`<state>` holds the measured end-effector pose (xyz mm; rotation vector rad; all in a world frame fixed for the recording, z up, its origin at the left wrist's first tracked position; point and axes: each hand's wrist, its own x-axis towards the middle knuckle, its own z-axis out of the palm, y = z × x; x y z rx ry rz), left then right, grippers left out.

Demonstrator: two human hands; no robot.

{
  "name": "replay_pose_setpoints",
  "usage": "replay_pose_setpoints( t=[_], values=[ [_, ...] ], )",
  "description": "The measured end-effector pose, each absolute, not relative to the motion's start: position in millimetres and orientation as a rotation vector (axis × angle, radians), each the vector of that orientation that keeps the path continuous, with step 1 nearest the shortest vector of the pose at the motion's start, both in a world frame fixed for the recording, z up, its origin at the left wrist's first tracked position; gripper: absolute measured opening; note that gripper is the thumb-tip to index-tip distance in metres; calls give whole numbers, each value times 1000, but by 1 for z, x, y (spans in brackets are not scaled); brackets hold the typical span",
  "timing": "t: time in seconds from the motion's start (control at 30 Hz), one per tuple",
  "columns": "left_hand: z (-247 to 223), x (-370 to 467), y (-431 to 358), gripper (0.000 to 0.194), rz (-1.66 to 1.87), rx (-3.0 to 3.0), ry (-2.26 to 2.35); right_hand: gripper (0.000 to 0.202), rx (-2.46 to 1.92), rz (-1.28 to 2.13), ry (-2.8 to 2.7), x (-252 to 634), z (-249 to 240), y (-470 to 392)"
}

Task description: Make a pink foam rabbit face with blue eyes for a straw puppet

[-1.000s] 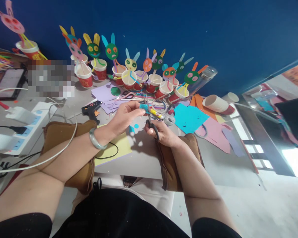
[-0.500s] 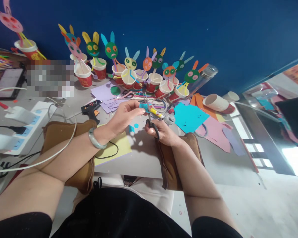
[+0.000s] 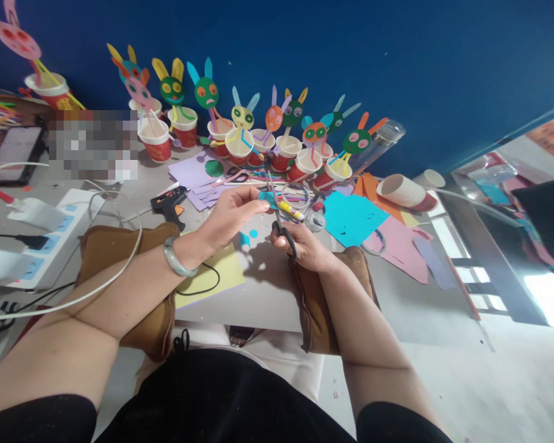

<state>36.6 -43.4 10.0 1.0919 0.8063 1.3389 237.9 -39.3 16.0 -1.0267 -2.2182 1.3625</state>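
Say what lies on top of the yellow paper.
A black cord loops across the yellow paper. The left wrist and its bracelet block the view of its upper left part, so anything there cannot be seen.

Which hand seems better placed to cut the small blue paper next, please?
The right hand, most likely: its fingers hold the scissors, with the blades at the small blue paper, which the left hand pinches.
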Motion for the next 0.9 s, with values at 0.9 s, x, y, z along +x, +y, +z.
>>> replay_pose_setpoints(
  t=[0.9],
  values=[
    [12, 33, -44, 27, 1373, 1094, 850, 80, -1021, 1360, -2204, 238, 16, -38]
  ],
)
